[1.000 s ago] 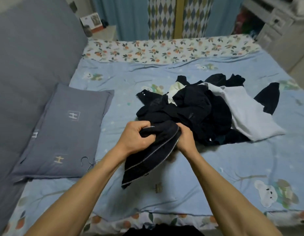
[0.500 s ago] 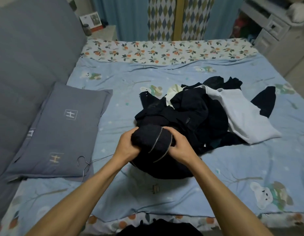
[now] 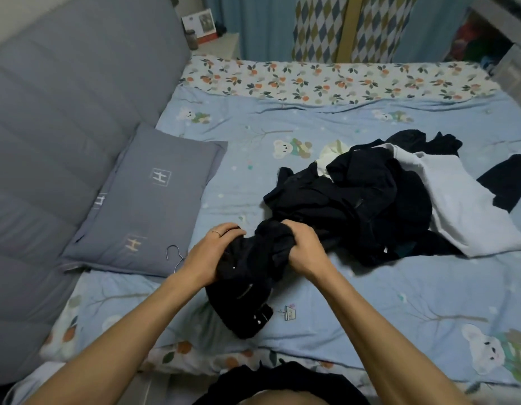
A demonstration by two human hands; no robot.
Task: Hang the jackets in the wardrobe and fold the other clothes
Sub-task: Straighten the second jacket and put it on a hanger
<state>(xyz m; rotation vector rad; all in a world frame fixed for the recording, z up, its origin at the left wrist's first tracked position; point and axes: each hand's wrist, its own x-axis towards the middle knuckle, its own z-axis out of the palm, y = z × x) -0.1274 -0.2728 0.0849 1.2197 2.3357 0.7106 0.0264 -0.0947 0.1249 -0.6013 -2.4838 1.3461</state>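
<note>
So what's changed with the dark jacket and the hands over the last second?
Both hands, left hand and right hand, have kept their grip on the dark jacket and worked it round: the zipper edges that faced up before are now out of sight, and the bunched cloth hangs lower toward the bed's near edge. The clothes pile, wire hanger and pillow stayed put.

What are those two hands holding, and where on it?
Both the left hand and right hand grip a bunched dark jacket at its upper end; the rest hangs onto the bed.
</note>
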